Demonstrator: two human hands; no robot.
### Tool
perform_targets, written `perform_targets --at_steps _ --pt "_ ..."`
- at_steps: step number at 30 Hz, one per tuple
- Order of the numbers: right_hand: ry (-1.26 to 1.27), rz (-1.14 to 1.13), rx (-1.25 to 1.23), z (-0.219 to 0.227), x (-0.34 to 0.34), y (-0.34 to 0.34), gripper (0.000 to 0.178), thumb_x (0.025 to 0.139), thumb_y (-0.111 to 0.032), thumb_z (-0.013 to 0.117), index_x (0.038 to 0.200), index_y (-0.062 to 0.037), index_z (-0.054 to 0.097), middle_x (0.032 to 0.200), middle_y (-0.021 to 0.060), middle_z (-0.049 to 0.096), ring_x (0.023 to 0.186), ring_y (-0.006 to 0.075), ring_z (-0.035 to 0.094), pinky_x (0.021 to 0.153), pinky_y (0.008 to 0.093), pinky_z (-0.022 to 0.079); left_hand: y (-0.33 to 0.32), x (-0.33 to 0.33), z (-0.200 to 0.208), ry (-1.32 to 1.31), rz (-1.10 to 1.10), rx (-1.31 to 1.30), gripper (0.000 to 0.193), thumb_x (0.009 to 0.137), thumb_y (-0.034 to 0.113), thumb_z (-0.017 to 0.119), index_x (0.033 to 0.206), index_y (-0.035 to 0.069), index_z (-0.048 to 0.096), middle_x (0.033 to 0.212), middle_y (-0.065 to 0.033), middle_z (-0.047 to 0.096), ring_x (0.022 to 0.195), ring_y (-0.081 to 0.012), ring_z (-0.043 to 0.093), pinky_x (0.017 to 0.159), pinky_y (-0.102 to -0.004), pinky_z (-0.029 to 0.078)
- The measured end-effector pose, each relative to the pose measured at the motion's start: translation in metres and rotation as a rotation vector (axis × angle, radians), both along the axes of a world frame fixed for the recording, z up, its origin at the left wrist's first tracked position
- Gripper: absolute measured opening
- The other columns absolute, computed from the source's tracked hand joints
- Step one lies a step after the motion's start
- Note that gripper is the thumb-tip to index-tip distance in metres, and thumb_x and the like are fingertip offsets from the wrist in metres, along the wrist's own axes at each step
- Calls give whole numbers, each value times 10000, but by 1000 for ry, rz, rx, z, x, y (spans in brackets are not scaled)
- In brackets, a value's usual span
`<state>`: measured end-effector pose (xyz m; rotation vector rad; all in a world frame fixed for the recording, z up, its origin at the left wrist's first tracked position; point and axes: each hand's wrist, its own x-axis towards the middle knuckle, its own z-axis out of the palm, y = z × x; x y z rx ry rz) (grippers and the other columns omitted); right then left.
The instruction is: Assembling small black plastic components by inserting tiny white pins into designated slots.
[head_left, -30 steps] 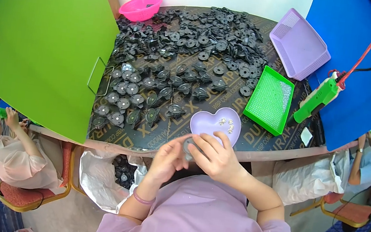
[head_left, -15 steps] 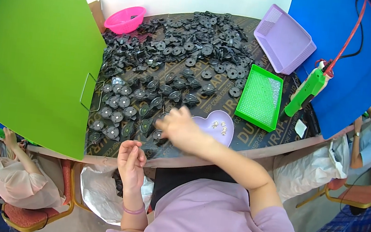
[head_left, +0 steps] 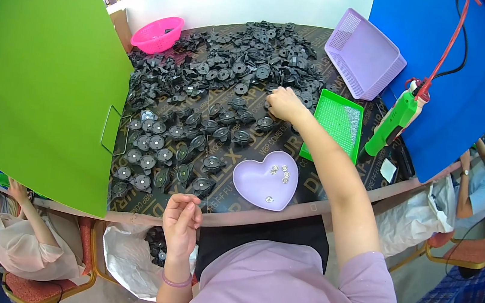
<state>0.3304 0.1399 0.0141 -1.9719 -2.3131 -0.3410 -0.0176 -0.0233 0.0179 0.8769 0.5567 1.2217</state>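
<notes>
My right hand [head_left: 285, 104] reaches forward with fingers bent down at the near edge of a heap of black plastic discs [head_left: 242, 70]; its fingertips hide what they touch. My left hand [head_left: 181, 223] is raised at the table's front edge, fingers curled against the thumb; anything inside is too small to make out. Between my arms lies a purple heart-shaped dish [head_left: 244, 179] with several small silvery round pieces [head_left: 285, 173]. To its left stand several black assembled parts [head_left: 183, 173], some with a bright metal dot in the middle.
A green tray [head_left: 326, 122] of small silvery pieces lies right of my hand, below a purple basket [head_left: 368, 61]. A green electric screwdriver [head_left: 398, 119] hangs by the blue partition [head_left: 444, 85]. At left are a green panel [head_left: 45, 85] and pink basket [head_left: 157, 35]. Co-workers sit on both sides.
My right hand has moved away from the assembled parts, forward and right to the heap, uncovering the heart-shaped dish. My left hand stays curled in nearly the same place.
</notes>
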Motion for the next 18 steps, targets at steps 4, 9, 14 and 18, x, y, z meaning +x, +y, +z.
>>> perform_targets --at_steps 4,9,14,18 --pt "192 -53 167 -3 8 15 172 669 -105 559 769 25 612 867 189 580 829 333 565 736 415 487 3 -5 -3 -3 17 -22 105 850 23 504 942 75 499 913 -57 538 593 -84 447 487 -186 352" --pt "198 -235 79 -8 -7 46 169 694 -81 565 825 11 620 904 178 569 901 328 553 735 407 499 5 -6 -2 -25 -11 -6 112 850 24 506 946 82 501 914 -54 540 599 -88 450 485 -187 354" --pt "271 -20 76 8 -29 57 304 780 -93 494 1083 -84 471 988 185 542 900 352 565 743 425 482 7 -18 -7 -50 45 1 130 849 18 506 958 89 506 914 -52 546 597 -87 442 486 -187 355" --pt "179 -86 -152 7 -37 56 318 800 -119 482 1109 -141 548 1025 169 590 929 308 594 766 399 489 6 -21 -7 -85 44 -20 131 851 17 502 961 87 505 917 -49 547 598 -85 436 485 -184 351"
